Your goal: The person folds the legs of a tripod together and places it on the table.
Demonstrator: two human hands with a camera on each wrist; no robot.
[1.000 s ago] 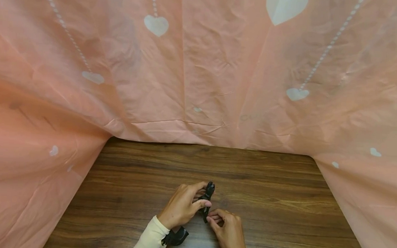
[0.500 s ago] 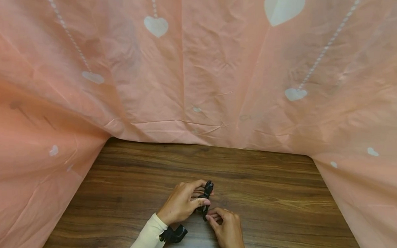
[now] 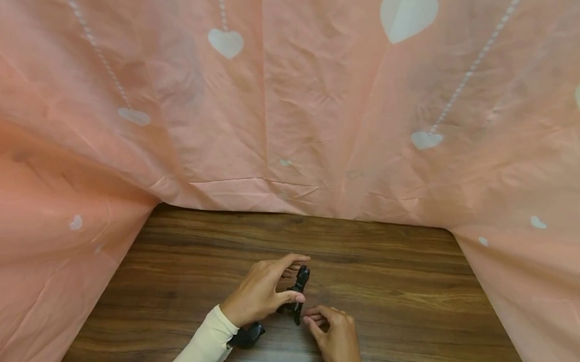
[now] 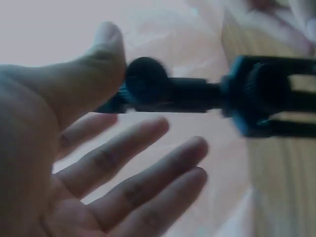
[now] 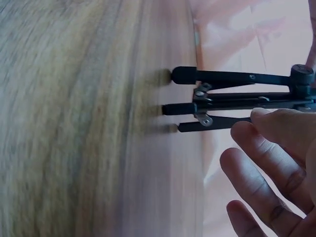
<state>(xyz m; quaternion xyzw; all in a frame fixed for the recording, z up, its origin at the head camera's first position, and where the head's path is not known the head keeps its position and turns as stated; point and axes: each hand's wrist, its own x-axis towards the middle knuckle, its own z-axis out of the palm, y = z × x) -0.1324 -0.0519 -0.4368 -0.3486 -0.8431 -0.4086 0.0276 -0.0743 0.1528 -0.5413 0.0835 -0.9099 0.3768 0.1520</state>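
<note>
A small black tripod [image 3: 302, 278] stands between the two hands, its legs folded close together. My left hand [image 3: 257, 289] is at its upper part: the thumb lies against it by a round knob [image 4: 146, 79], while the other fingers stretch out loosely beside it. In the right wrist view the tripod's legs [image 5: 232, 77] point at the wooden surface, with their feet right at it. My right hand [image 3: 336, 334] is beside the lower legs, thumb and fingers loosely bent. A narrow gap shows between its fingertips and the leg in the head view.
The brown wood-grain table [image 3: 401, 281] lies under both hands. A pink cloth [image 3: 312, 107] with white hearts hangs along the back and both sides. A black wrist-worn device [image 3: 248, 336] sits below the left wrist.
The left fingers have loosened and spread away from the tripod. The right fingertips, earlier at the tripod's leg, now stand slightly apart from it. The tripod has shifted slightly left in view.
</note>
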